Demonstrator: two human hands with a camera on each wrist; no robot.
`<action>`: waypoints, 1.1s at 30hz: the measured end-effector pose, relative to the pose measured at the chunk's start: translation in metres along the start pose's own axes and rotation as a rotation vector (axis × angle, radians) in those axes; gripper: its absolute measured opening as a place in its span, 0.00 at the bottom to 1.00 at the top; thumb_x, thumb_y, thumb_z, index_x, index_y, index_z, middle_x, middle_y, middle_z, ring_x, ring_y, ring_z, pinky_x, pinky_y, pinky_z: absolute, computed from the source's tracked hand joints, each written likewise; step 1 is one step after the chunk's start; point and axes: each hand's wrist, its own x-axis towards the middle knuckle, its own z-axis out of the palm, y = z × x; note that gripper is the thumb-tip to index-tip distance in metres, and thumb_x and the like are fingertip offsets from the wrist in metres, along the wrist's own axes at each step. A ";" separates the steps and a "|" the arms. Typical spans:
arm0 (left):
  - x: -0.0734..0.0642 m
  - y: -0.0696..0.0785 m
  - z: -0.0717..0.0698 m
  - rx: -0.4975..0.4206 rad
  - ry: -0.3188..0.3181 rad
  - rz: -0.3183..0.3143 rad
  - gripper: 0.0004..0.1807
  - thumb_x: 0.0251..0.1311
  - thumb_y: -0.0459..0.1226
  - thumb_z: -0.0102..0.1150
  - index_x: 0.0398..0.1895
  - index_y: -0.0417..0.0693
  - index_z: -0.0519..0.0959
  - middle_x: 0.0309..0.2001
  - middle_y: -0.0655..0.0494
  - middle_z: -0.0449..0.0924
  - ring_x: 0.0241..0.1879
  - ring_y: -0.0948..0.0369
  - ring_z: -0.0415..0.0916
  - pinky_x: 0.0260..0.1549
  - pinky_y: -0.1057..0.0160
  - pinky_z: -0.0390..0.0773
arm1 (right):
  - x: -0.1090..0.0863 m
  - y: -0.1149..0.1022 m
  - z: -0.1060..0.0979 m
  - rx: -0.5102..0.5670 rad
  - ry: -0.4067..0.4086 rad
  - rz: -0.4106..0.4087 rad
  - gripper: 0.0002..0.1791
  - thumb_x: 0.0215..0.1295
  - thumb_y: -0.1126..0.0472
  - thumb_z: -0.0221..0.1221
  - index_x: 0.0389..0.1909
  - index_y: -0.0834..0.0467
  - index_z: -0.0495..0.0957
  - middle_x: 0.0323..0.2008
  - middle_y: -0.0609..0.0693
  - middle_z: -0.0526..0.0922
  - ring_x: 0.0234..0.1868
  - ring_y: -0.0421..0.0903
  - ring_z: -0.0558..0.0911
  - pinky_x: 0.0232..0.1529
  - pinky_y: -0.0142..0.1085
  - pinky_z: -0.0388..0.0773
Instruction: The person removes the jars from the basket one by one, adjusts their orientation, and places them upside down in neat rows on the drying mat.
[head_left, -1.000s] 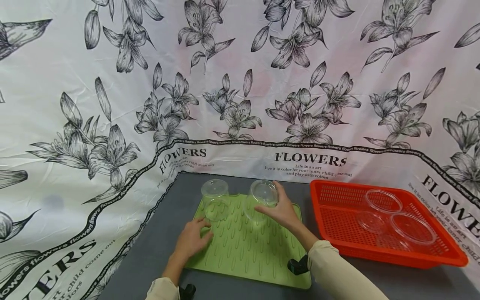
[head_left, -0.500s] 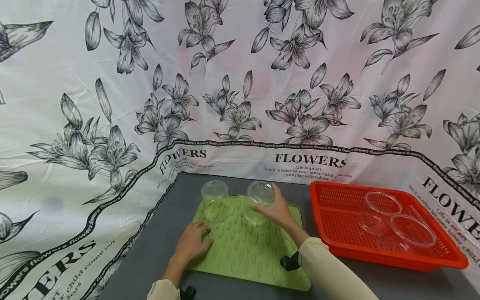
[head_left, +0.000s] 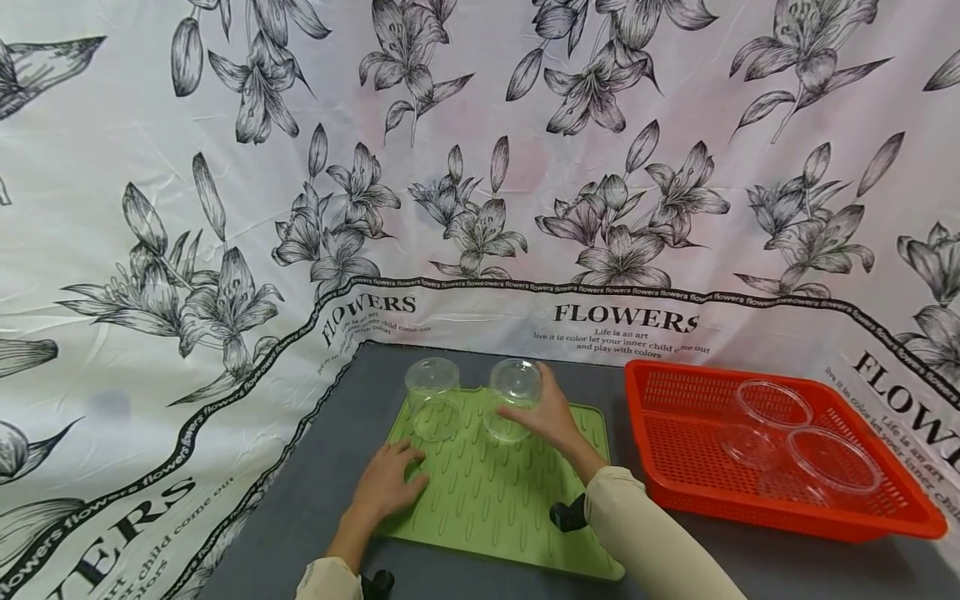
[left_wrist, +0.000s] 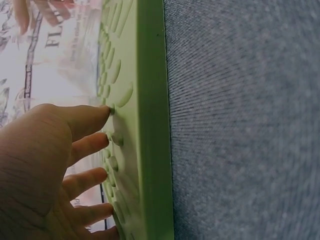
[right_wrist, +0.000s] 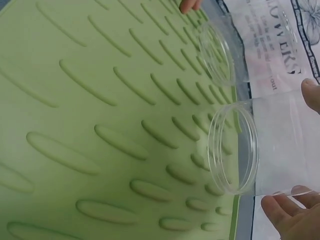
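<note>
My right hand [head_left: 551, 410] holds a clear plastic jar [right_wrist: 285, 145] between thumb and fingers, its ringed mouth facing down at the green ridged mat [head_left: 510, 508]. A second clear jar [head_left: 432, 387] stands mouth down at the mat's back left corner, to the left of the held one. Nearer the front, my left hand [head_left: 386, 483] rests with spread, slightly bent fingers at the mat's left edge. In the left wrist view its fingertips [left_wrist: 102, 175] touch the mat's ridges, and nothing is in its grasp.
On the right, a red plastic basket [head_left: 652, 467] holds two more clear containers [head_left: 832, 458] with their round rims up. The grey tabletop [head_left: 300, 500] runs around the mat. A white flower-printed cloth [head_left: 480, 321] hangs behind and along the left.
My right hand has brought the jar slightly left, and the jar has gone from tilted to nearly upright over the mat. My left hand has stayed at the mat's edge.
</note>
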 end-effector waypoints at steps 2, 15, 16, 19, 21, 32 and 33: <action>0.000 0.000 0.000 -0.002 -0.004 -0.004 0.20 0.64 0.44 0.66 0.57 0.48 0.83 0.70 0.38 0.70 0.72 0.29 0.60 0.66 0.29 0.64 | 0.001 0.000 0.001 0.003 0.001 -0.007 0.65 0.54 0.43 0.75 0.82 0.54 0.43 0.78 0.64 0.57 0.76 0.67 0.61 0.69 0.67 0.66; 0.000 0.007 0.003 -0.036 -0.019 -0.013 0.20 0.66 0.43 0.64 0.59 0.48 0.82 0.71 0.38 0.69 0.73 0.29 0.58 0.68 0.27 0.61 | 0.006 -0.001 0.011 0.006 -0.020 -0.020 0.64 0.54 0.44 0.75 0.82 0.56 0.44 0.78 0.65 0.56 0.77 0.67 0.60 0.70 0.67 0.65; 0.000 0.007 0.003 -0.035 -0.018 -0.012 0.20 0.66 0.43 0.64 0.59 0.48 0.82 0.71 0.38 0.69 0.73 0.29 0.58 0.68 0.27 0.61 | 0.007 -0.001 0.011 0.007 -0.024 -0.022 0.64 0.54 0.44 0.75 0.82 0.56 0.43 0.79 0.64 0.56 0.77 0.67 0.60 0.70 0.67 0.65; -0.001 0.006 0.003 -0.035 -0.012 -0.004 0.20 0.66 0.43 0.64 0.59 0.48 0.82 0.71 0.38 0.69 0.73 0.29 0.58 0.67 0.26 0.61 | 0.008 0.000 0.013 0.006 -0.036 -0.026 0.65 0.55 0.44 0.75 0.82 0.56 0.42 0.79 0.64 0.55 0.78 0.67 0.59 0.70 0.67 0.64; -0.001 0.006 0.003 -0.034 -0.009 0.000 0.20 0.66 0.43 0.64 0.59 0.48 0.81 0.71 0.38 0.69 0.73 0.28 0.58 0.67 0.26 0.61 | 0.009 -0.001 0.013 0.003 -0.047 -0.028 0.65 0.55 0.44 0.75 0.83 0.57 0.41 0.79 0.65 0.53 0.78 0.67 0.58 0.71 0.67 0.63; -0.003 0.001 0.001 -0.027 0.002 0.002 0.20 0.66 0.43 0.64 0.59 0.47 0.81 0.71 0.37 0.70 0.73 0.28 0.58 0.66 0.26 0.61 | 0.011 0.000 0.015 -0.018 -0.101 -0.021 0.68 0.55 0.41 0.74 0.83 0.58 0.37 0.81 0.64 0.47 0.80 0.67 0.53 0.73 0.66 0.60; -0.004 0.000 0.001 -0.024 0.004 0.001 0.20 0.66 0.43 0.64 0.59 0.47 0.81 0.71 0.36 0.70 0.73 0.28 0.58 0.66 0.26 0.61 | 0.011 0.000 0.015 -0.023 -0.102 -0.021 0.68 0.55 0.41 0.74 0.83 0.59 0.37 0.81 0.65 0.47 0.80 0.67 0.54 0.73 0.66 0.61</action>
